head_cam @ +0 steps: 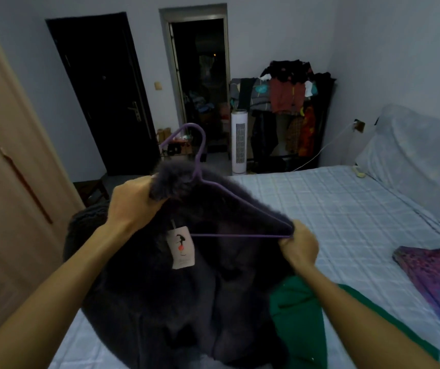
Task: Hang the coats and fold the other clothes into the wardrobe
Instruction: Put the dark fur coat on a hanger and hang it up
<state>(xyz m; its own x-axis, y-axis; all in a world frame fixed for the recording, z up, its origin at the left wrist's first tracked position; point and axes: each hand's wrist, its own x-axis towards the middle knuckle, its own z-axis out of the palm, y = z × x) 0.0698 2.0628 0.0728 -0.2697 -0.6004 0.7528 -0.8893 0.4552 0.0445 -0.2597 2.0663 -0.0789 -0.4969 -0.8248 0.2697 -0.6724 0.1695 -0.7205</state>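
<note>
Dim bedroom: a pale checked bed ahead, a wardrobe on the left. Over the bed's near end a dark fuzzy coat is held up, a purple hanger partly inside its neck. The left grip clutches the furry collar; the right grip pinches the hanger's corner with the coat. A green garment lies on the bed under the right forearm

Wardrobe left of bed; coat on bed.

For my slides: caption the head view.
Left hand and right hand fit thin purple hanger into dark fluffy coat over pale bed.
</note>
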